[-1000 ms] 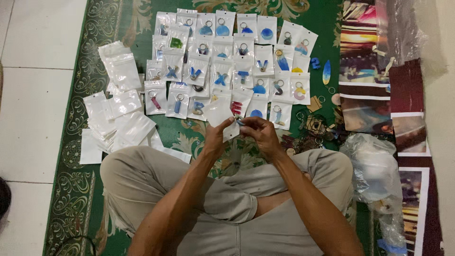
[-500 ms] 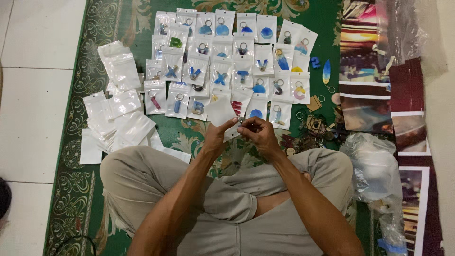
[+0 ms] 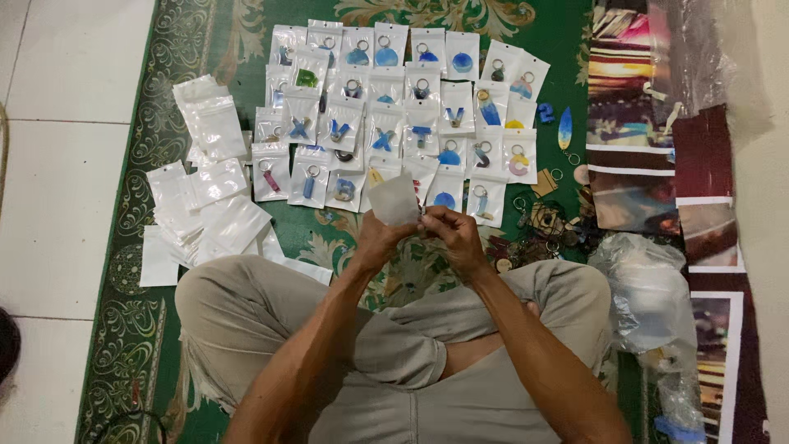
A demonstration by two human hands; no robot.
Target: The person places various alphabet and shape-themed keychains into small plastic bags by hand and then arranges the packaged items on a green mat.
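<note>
White plastic, a small zip pouch (image 3: 394, 200), is pinched upright in the left hand (image 3: 380, 238), its top edge rising above the fingers. The right hand (image 3: 452, 234) is closed just beside it, fingertips touching the pouch's lower right corner; whether something small sits between those fingers I cannot tell. Both hands hover over the green patterned carpet (image 3: 238, 49), above the person's crossed legs.

Beyond the pouch, farther from the person, lie rows of filled pouches (image 3: 394, 99), each holding a coloured keychain; they overlap, so I count roughly thirty-five. Left of the held pouch sits a loose pile of empty pouches (image 3: 205, 189), too stacked to number. Right of it lies a cluster of loose keychains (image 3: 546, 218), then one crumpled clear plastic bag (image 3: 645, 288), then a column of printed sheets (image 3: 633, 131).
</note>
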